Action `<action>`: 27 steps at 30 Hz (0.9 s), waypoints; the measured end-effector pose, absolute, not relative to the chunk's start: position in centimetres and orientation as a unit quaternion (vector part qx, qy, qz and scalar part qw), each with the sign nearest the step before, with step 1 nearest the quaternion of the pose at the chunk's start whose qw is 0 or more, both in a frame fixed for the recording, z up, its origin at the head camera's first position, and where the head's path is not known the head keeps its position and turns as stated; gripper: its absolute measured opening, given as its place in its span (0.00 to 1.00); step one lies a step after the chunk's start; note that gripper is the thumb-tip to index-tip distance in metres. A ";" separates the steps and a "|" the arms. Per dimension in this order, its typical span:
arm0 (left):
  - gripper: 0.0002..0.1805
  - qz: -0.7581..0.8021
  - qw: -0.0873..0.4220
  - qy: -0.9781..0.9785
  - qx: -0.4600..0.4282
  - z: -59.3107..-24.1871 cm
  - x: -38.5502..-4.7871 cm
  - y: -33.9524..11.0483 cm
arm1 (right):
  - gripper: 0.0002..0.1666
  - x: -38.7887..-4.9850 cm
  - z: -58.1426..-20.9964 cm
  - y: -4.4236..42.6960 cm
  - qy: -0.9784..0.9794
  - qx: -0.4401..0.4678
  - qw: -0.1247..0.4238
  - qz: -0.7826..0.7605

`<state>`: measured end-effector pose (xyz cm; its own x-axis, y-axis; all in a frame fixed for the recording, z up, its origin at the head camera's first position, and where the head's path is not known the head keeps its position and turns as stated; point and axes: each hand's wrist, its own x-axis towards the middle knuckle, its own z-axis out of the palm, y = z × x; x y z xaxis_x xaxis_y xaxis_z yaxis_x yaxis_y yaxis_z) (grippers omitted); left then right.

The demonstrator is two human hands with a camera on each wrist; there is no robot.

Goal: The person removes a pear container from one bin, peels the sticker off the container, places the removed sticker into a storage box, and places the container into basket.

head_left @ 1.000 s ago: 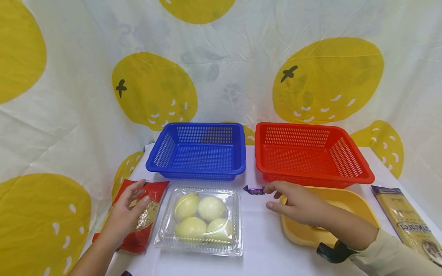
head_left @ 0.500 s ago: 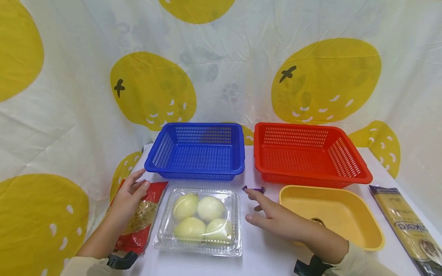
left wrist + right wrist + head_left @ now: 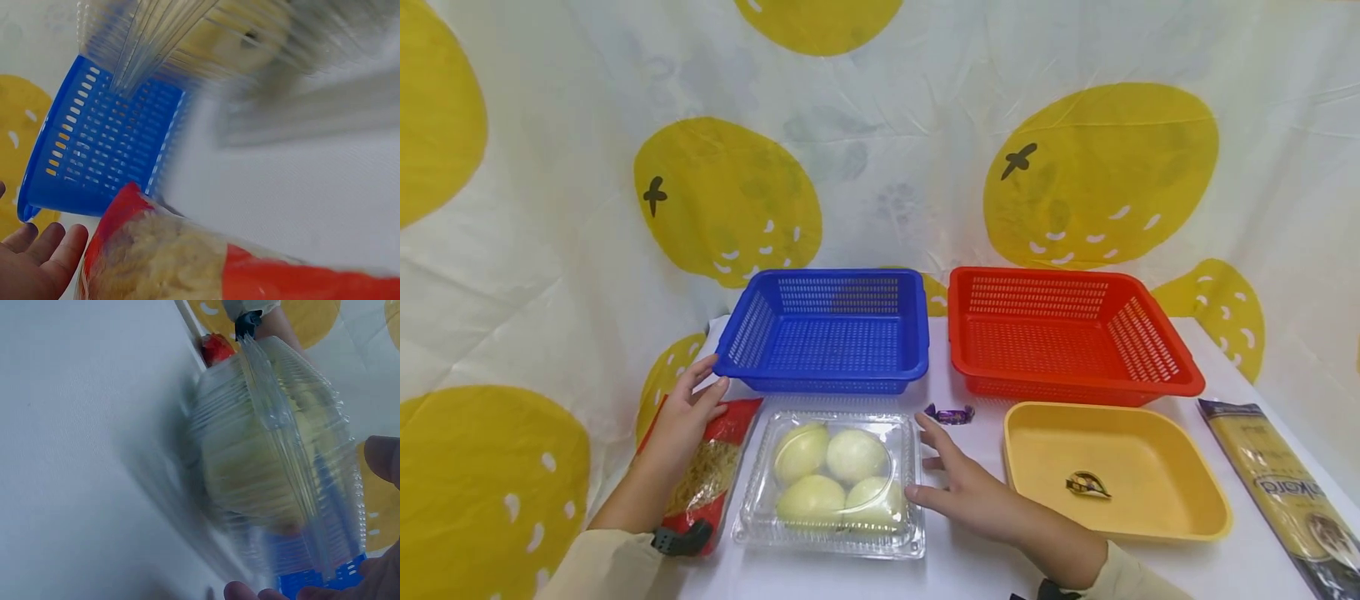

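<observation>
A clear plastic clamshell box [image 3: 827, 546] of several pale yellow-green fruits lies on the white table. My right hand [image 3: 973, 492] is at its right side, thumb and fingers spread; whether they touch the lid I cannot tell. In the right wrist view the box [image 3: 281, 425] fills the middle, partly blurred. My left hand [image 3: 683, 425] hovers above a red bag of pasta [image 3: 718, 450], fingers extended close to the left corner of a blue basket [image 3: 827, 383]. The left wrist view has its fingers [image 3: 67, 253] beside the bag [image 3: 169, 256].
A red basket [image 3: 1075, 392] stands at the back right. In front of it is a yellow tray [image 3: 1120, 433] with a small brown-and-gold wrapped item [image 3: 1087, 484]. A purple wrapped candy [image 3: 950, 415] lies between baskets and box. At the far right is a long pasta pack [image 3: 1285, 492].
My right hand has moved left and nearer, from the purple candy and yellow tray to the box's right side. My left hand has shifted slightly forward, towards the blue basket.
</observation>
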<state>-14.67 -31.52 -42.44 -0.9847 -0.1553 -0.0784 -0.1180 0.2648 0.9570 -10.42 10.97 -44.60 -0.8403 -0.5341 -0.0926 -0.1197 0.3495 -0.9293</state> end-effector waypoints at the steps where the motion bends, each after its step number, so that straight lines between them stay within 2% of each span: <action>1: 0.42 -0.604 0.015 -0.792 0.087 -42.4 -14.9 -31.5 | 0.58 -10.4 -44.8 10.8 0.794 -0.201 0.194 -0.539; 7: 0.39 -0.622 0.008 -0.776 0.107 -42.5 -16.5 -31.2 | 0.59 -10.1 -45.5 9.9 0.782 -0.174 0.193 -0.566; 13: 0.37 -0.660 0.027 -0.741 0.121 -43.0 -17.5 -30.4 | 0.59 -10.2 -46.1 8.8 0.774 -0.135 0.177 -0.593; 19: 0.37 -0.687 0.036 -0.710 0.154 -43.3 -17.9 -29.9 | 0.58 -10.5 -46.6 8.1 0.765 -0.132 0.159 -0.610; 27: 0.38 -0.710 0.045 -0.686 0.155 -43.9 -18.7 -29.6 | 0.60 -11.0 -46.6 7.3 0.756 -0.113 0.165 -0.623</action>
<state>-18.65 -29.64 -43.94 -0.9477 -0.2770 -0.1586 -0.1490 -0.0558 0.9873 -10.97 7.33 -46.63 -0.9197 -0.3773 -0.1084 0.0343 0.1979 -0.9796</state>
